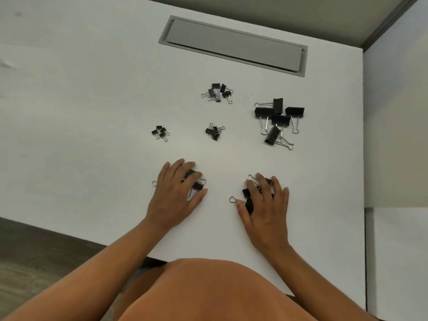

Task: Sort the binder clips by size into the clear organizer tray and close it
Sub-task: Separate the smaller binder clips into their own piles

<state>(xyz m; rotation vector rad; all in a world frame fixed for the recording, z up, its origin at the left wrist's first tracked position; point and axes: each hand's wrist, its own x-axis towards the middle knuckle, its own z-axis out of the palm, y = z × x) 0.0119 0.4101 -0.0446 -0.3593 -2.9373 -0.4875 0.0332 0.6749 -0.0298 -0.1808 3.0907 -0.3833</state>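
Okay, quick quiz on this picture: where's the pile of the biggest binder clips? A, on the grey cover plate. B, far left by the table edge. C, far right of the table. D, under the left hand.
C: the pile of biggest binder clips lies at the right of the white table, beyond the right hand, apart from the smaller piles.

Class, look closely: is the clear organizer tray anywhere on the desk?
No: the white desk shows only heaps of binder clips and both hands.

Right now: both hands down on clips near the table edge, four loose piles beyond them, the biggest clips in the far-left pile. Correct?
Not quite. In the head view the pile of biggest clips lies at the far right, not the left; the left pile holds the smallest. The rest stands: left hand and right hand rest on clips, four piles beyond.
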